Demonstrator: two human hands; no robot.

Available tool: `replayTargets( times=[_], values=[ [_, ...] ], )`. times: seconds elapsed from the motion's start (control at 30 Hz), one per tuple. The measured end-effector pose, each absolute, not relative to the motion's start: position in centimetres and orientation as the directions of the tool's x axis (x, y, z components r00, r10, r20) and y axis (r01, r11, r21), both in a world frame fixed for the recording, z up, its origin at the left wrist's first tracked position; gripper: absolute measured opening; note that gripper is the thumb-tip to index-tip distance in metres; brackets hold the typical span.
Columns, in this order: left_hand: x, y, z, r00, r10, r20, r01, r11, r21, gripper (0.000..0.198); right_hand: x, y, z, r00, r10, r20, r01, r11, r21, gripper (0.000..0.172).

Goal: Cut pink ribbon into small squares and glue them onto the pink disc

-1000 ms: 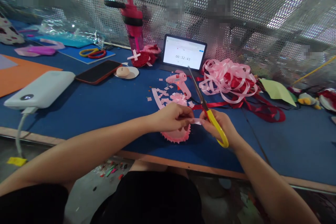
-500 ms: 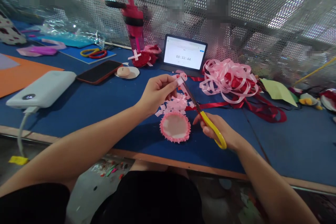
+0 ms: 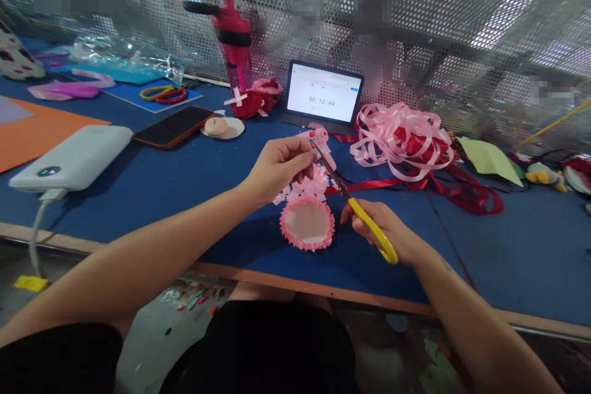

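My left hand point(image 3: 289, 161) is closed in a pinch on a short bit of pale pink ribbon point(image 3: 317, 154), mostly hidden by the fingers. My right hand point(image 3: 381, 225) grips scissors with yellow handles point(image 3: 373, 229); their dark blades point up and left, with the tips at my left fingertips. Below, a round pale disc point(image 3: 306, 223) with a ruffled pink ribbon edge lies flat on the table. Behind it is a heap of small cut pink ribbon pieces point(image 3: 314, 183). A pink tool that looks like a glue gun point(image 3: 321, 135) lies just beyond my left fingers, partly hidden.
Loops of pink ribbon point(image 3: 397, 135) and red ribbon point(image 3: 471, 194) lie to the right. A tablet point(image 3: 323, 91) showing a timer stands at the back beside a pink bottle point(image 3: 234, 43). A phone point(image 3: 174, 127), power bank point(image 3: 74, 157) and other scissors point(image 3: 168, 95) are left.
The scissor tips have moved slightly left and down against my left fingertips. The pale ribbon, plain between the fingers before, now shows less. The disc and heap stay in place.
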State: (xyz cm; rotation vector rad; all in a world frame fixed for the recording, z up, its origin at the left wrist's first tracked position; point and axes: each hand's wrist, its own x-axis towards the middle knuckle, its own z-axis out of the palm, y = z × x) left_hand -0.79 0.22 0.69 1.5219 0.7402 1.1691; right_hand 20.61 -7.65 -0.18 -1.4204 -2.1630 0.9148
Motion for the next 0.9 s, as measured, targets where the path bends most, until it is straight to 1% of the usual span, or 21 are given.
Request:
replayTargets(
  times=[0.23, 0.33, 0.47, 0.57, 0.67, 0.77, 0.9],
  values=[
    [-0.8, 0.4, 0.5, 0.352, 0.883, 0.31, -0.122, -0.285, 0.951, 0.015, 20.6, -7.4, -0.8, -0.372, 0.926, -0.066, 0.641, 0.205, -0.739, 0.052],
    [-0.9, 0.6, 0.4, 0.359, 0.875, 0.324, -0.127, -0.298, 0.946, 0.016, 20.6, -7.4, -0.9, -0.351, 0.933, -0.077, 0.646, 0.182, -0.742, 0.052],
    [-0.9, 0.5, 0.8, 0.382, 0.861, 0.335, -0.106, -0.319, 0.942, 0.015, 20.7, -7.1, -1.3, -0.338, 0.94, -0.052, 0.6, 0.173, -0.781, 0.05],
    [-0.6, -0.3, 0.9, 0.53, 0.797, 0.291, 0.001, -0.343, 0.939, 0.012, 20.7, -7.0, -1.3, -0.296, 0.954, -0.037, 0.581, 0.149, -0.8, 0.046],
    [0.0, -1.5, 0.4, 0.72, 0.672, 0.175, 0.146, -0.394, 0.907, 0.014, 20.4, -7.1, -1.2, -0.262, 0.965, -0.033, 0.573, 0.127, -0.809, 0.038],
    [0.7, -2.5, -0.4, 0.792, 0.603, 0.101, 0.223, -0.438, 0.871, 0.013, 20.0, -7.4, -1.2, -0.289, 0.957, -0.011, 0.536, 0.152, -0.83, 0.03],
    [0.9, -2.9, -1.1, 0.814, 0.576, 0.072, 0.222, -0.423, 0.878, 0.013, 19.9, -7.5, -1.5, -0.329, 0.944, 0.014, 0.516, 0.192, -0.835, 0.02]
  ],
)
